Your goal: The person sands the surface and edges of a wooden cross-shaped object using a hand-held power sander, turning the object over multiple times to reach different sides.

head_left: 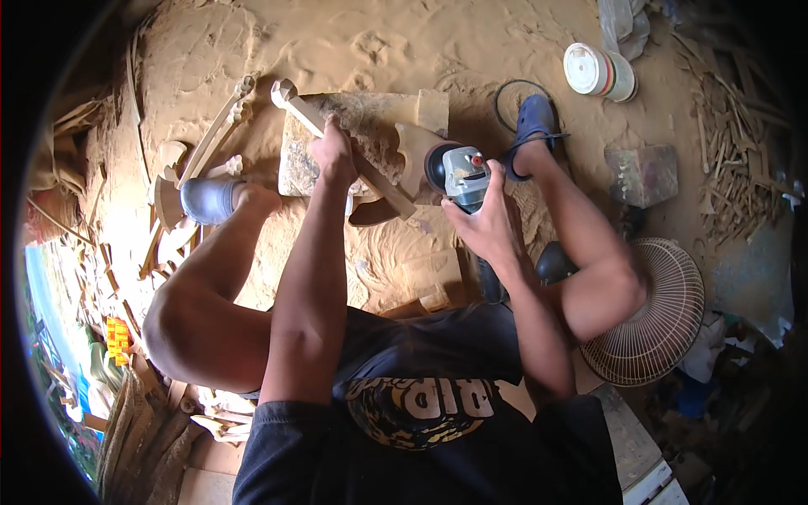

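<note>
My left hand (334, 153) is closed round a long wooden furniture leg (380, 183), which slants across a worn block (296, 160) on the ground. The leg's far left end widens into a carved knob. In my right hand (490, 220) is a grey power sander (465, 175), gripped by its body. A round black disc (435, 167) on the sander faces left, close to a curved wooden piece (417, 141) on the block. Whether the disc touches that piece I cannot tell. The disc stands apart from the leg in my left hand.
More carved legs (220, 126) lie left, by my grey-blue shoe (208, 200). A cord loops near my blue clog (532, 126). To the right are a white bucket (591, 71), a square block (644, 175), wood scraps (730, 160) and a round fan (652, 316). Sawdust covers the ground.
</note>
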### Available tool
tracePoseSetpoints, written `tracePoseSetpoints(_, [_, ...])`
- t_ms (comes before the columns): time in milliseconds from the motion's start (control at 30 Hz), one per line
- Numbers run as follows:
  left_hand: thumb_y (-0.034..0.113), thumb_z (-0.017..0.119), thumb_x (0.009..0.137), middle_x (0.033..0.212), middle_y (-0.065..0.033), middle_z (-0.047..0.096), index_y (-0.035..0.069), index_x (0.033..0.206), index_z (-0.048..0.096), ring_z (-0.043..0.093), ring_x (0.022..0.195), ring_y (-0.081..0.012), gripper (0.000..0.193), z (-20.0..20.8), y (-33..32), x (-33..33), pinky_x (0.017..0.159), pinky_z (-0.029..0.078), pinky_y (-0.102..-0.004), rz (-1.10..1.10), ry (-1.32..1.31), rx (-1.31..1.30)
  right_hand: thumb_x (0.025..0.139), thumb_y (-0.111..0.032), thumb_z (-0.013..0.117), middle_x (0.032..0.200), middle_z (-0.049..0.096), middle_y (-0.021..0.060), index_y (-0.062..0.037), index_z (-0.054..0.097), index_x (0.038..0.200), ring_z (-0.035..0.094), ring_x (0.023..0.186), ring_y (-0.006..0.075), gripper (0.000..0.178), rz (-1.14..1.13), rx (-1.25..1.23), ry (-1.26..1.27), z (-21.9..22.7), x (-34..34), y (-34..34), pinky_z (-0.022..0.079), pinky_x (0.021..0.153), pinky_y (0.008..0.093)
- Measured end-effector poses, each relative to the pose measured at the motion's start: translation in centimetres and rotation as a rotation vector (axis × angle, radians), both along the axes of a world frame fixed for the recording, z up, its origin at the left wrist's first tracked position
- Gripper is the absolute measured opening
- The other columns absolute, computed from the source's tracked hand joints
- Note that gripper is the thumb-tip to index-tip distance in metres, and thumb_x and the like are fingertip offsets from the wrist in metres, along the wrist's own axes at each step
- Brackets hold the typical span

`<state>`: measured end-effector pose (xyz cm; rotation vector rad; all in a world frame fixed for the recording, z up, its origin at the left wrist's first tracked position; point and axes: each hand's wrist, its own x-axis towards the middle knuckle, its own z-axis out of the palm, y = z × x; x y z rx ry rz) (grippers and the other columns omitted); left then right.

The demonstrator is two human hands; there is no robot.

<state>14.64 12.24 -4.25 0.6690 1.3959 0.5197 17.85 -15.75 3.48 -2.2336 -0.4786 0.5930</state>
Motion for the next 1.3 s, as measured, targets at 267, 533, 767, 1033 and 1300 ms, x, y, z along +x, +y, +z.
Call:
tracePoseSetpoints(267, [0.027, 0.069, 0.105, 0.068, -0.0035, 0.051, 0.007, 0.091, 0.052, 0.048, 0.048, -0.0169, 0.029, -0.9, 0.2, -0.2, 0.044, 0.046, -0.0347, -0.014, -0.020, -0.018, 0.087, -0.030, 0.083, 0.127, 0.065, 0.0402, 0.0101, 0.025, 0.159, 0.070, 0.108, 0.0535, 0.100, -0.064, -0.226, -0.144, 1.2, -0.6, -0.5, 0.057, 0.092, 0.0566])
tracePoseSetpoints(533, [0.029, 0.073, 0.102, 0.068, -0.0048, 0.052, 0.006, 0.086, 0.053, 0.046, 0.047, -0.0163, 0.035, -2.5, 0.9, -0.5, 0.042, 0.044, -0.0335, 0.017, -0.005, 0.006, 0.088, -0.031, 0.083, 0.116, 0.070, 0.0369, 0.0086, 0.025, 0.160, 0.073, 0.099, 0.0517, 0.101, -0.227, -0.151, -0.107, 2.4, 1.1, -2.4, 0.058, 0.087, 0.0550])
tracePoseSetpoints(767, [0.041, 0.068, 0.107, 0.064, -0.0005, 0.043, 0.012, 0.086, 0.047, 0.040, 0.047, -0.0143, 0.041, -2.9, -2.8, -3.2, 0.040, 0.037, -0.0301, 0.202, -0.402, -0.049, 0.087, -0.026, 0.086, 0.119, 0.068, 0.0357, 0.0054, 0.020, 0.161, 0.072, 0.105, 0.0484, 0.103, -0.372, 0.123, -0.124, 2.1, 2.4, -4.1, 0.057, 0.092, 0.0506])
tracePoseSetpoints(1033, [0.051, 0.049, 0.112, 0.088, -0.0119, 0.066, 0.006, 0.120, 0.060, 0.066, 0.075, -0.0251, 0.047, -1.8, -8.0, -7.1, 0.074, 0.060, -0.0416, 0.189, -0.087, -0.001, 0.087, -0.020, 0.088, 0.132, 0.062, 0.0335, 0.0018, 0.027, 0.155, 0.069, 0.116, 0.0434, 0.094, -0.468, 0.219, -0.127, 5.7, 3.8, -3.8, 0.053, 0.101, 0.0496])
tracePoseSetpoints(1300, [0.055, 0.074, 0.092, 0.135, -0.0206, 0.067, 0.008, 0.144, 0.059, 0.067, 0.118, -0.0388, 0.072, 3.1, -4.6, -9.7, 0.091, 0.054, -0.0582, -1.573, 0.871, 1.416, 0.085, -0.026, 0.090, 0.125, 0.072, 0.0249, -0.0035, 0.040, 0.153, 0.074, 0.112, 0.0378, 0.087, -0.542, 0.238, -0.181, 6.3, 4.0, -5.4, 0.057, 0.099, 0.0474])
